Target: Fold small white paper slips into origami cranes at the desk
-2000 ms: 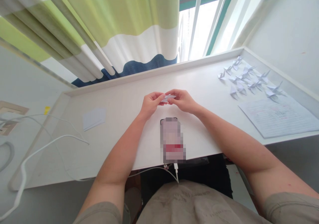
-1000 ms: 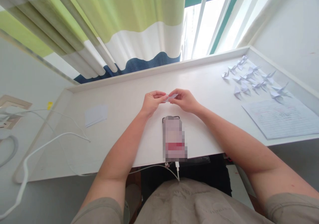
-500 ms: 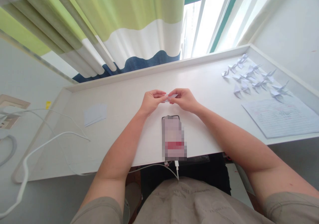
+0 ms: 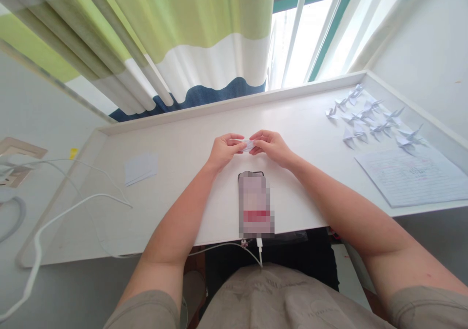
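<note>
1. So, the paper (image 4: 249,146), small, white and folded, is held over the middle of the desk (image 4: 175,139). Call that the clock's centre.
2. Left hand (image 4: 224,149) sits at 9 o'clock, thumb and fingers pinching that end of it.
3. Right hand (image 4: 270,147) is at 3, pinching the other end. Hands are super close, and fingers hide the exact fold.
4. Phone (image 4: 255,204) lies at 6, screen pixelated, cord (image 4: 259,243) plugged into its near end.
5. Bunch of paper cranes (image 4: 370,109) between 2 and 3, with a written sheet (image 4: 415,178) just past 3.
6. Loose white slips (image 4: 141,169) lie between 8 and 9.
7. Curtain (image 4: 164,51) hangs around 11.
</note>
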A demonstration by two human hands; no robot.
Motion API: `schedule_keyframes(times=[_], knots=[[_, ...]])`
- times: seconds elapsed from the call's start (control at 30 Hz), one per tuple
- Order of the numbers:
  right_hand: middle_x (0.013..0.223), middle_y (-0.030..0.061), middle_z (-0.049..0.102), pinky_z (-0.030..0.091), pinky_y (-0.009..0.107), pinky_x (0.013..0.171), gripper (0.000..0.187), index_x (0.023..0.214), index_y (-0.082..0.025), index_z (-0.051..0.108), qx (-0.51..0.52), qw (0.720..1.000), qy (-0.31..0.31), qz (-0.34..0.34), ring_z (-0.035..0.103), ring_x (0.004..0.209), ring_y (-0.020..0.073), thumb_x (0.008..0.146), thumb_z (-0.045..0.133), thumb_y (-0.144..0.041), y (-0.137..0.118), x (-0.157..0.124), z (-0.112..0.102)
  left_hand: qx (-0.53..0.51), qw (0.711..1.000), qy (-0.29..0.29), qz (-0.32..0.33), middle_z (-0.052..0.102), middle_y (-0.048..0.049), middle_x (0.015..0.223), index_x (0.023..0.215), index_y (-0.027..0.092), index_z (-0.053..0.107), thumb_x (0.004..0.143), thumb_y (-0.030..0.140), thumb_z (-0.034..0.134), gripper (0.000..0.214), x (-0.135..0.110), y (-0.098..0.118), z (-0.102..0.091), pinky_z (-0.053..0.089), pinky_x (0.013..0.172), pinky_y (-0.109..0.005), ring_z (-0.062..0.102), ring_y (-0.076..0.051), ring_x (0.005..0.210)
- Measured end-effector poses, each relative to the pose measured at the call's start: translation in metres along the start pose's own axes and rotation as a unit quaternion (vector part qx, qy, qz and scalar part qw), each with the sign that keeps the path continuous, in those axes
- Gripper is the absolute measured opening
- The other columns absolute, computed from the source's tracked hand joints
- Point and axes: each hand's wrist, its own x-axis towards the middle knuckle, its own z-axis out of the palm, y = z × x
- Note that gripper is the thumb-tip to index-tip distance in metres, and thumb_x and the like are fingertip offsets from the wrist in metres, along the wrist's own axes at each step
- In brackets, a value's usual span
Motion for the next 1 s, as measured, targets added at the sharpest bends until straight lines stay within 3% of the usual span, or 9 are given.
schedule_keyframes(times=[0.17,0.5,0.63,0.83,1.0], knots=[[0.083,0.0043,0.079,0.064,0.038,0.074,0.042,0.100,-0.020,0.071,-0.046,0.999,0.009,-0.021,0.076,0.072,0.0202,0.073,0.094,-0.041,0.002,0.000,0.000,0.005,1.000,-0.003,0.008,0.080,-0.0063,0.083,0.098,0.017,0.077,0.069,0.037,0.095,0.039,-0.001,0.001,0.000,0.060,0.084,-0.040,0.074,-0.020,0.080],[0.076,0.0030,0.077,0.063,0.037,0.068,0.047,0.107,-0.019,0.073,-0.045,0.999,0.004,-0.026,0.074,0.065,0.0193,0.073,0.094,-0.042,-0.004,0.000,-0.001,-0.017,0.999,-0.043,-0.021,0.081,-0.0097,0.091,0.098,0.016,0.077,0.083,0.048,0.084,0.037,0.000,0.006,-0.001,0.060,0.082,-0.036,0.077,-0.020,0.082],[0.078,0.0040,0.078,0.064,0.037,0.070,0.046,0.104,-0.018,0.074,-0.046,0.999,0.000,-0.030,0.075,0.068,0.0195,0.073,0.095,-0.046,0.000,0.001,-0.004,-0.010,0.998,-0.064,-0.024,0.081,-0.0102,0.091,0.104,0.016,0.075,0.078,0.049,0.090,0.044,0.000,0.003,-0.002,0.058,0.080,-0.035,0.077,-0.020,0.079],[0.097,0.0078,0.081,0.063,0.041,0.083,0.035,0.105,-0.020,0.075,-0.097,0.993,-0.012,-0.069,0.076,0.085,0.0218,0.083,0.086,-0.045,0.005,0.002,-0.002,0.045,0.998,-0.033,0.042,0.081,-0.0082,0.089,0.094,0.017,0.078,0.075,0.041,0.092,0.034,0.001,-0.005,-0.001,0.054,0.078,-0.034,0.074,-0.020,0.082],[0.101,0.0069,0.079,0.056,0.045,0.095,0.013,0.096,-0.025,0.077,-0.241,0.953,0.003,-0.182,0.070,0.100,0.0255,0.095,0.073,-0.037,0.005,0.003,-0.006,0.146,0.978,0.026,0.147,0.081,-0.0056,0.094,0.087,0.024,0.080,0.084,0.035,0.082,0.011,0.003,-0.012,0.002,0.053,0.094,-0.040,0.073,-0.023,0.093]])
